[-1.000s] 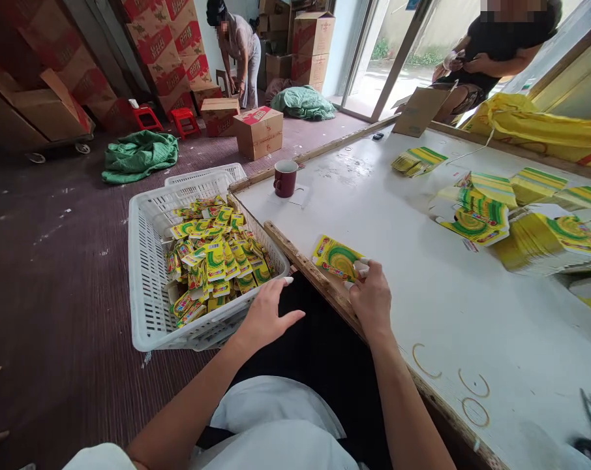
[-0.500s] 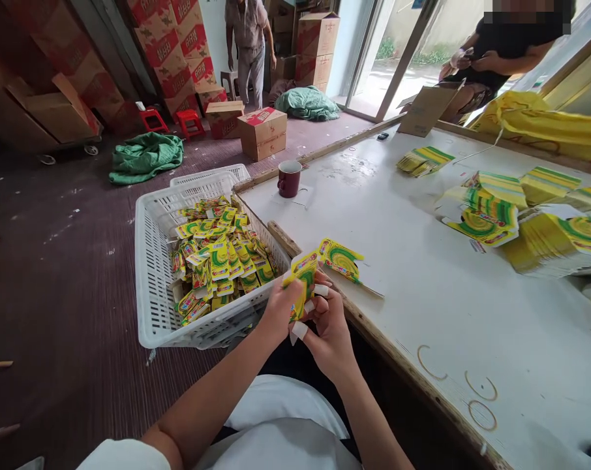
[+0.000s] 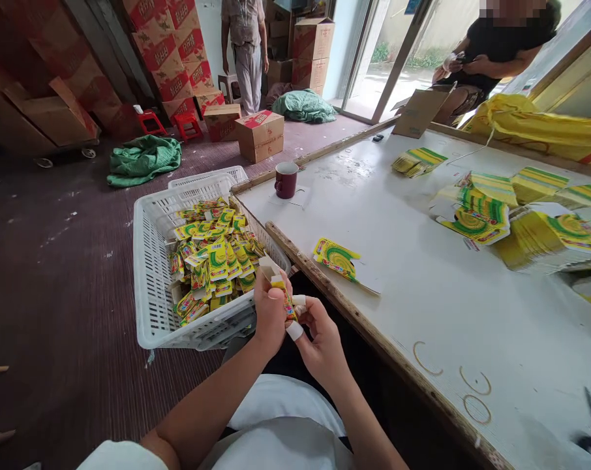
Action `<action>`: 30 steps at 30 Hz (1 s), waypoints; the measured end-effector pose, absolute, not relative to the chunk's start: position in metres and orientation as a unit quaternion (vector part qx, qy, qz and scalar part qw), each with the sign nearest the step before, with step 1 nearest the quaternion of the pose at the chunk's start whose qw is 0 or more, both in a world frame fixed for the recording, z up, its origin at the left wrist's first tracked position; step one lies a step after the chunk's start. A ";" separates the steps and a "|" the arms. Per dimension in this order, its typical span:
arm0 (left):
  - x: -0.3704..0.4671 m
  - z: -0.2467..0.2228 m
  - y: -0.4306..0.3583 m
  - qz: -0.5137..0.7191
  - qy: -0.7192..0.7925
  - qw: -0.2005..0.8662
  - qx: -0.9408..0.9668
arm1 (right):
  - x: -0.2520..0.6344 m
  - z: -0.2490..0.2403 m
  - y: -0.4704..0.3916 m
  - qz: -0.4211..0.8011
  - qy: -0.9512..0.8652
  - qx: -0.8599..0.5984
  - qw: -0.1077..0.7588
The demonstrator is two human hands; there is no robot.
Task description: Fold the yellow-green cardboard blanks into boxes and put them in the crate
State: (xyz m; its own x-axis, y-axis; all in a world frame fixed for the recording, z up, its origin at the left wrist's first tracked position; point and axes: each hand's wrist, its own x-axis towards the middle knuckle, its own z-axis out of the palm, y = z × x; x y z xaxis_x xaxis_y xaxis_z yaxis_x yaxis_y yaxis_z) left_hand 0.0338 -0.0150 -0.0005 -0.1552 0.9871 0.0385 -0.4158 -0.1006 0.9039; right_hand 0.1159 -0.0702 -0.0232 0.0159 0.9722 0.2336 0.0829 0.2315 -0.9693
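Box (image 3: 286, 305) is in my hands: L hand (image 3: 270, 320) grips it, R hand (image 3: 325, 343) pinches its low end w/ white-tipped fingers (image 3: 294, 331). It's btwn the basket (image 3: 151, 336) & table (image 3: 403, 254).

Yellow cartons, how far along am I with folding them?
Looks done: the heap of folded cartons in the white basket. In hand: one small carton, between the left hand and right hand. Apparently left: the flat carton near the table edge and the stacked flat cartons farther across.
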 end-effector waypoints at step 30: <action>0.022 0.003 -0.020 0.255 0.485 0.367 0.752 | 0.164 -0.007 -0.059 0.476 -0.404 -0.458 0.632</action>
State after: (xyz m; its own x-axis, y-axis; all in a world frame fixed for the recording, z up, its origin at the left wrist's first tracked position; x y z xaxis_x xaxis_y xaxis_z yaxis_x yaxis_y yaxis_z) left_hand 0.0224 -0.0205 0.0035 0.3992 0.9165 0.0272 0.5420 -0.2598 0.7992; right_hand 0.1640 -0.0590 -0.0071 0.2190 0.9728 0.0751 -0.2318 0.1266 -0.9645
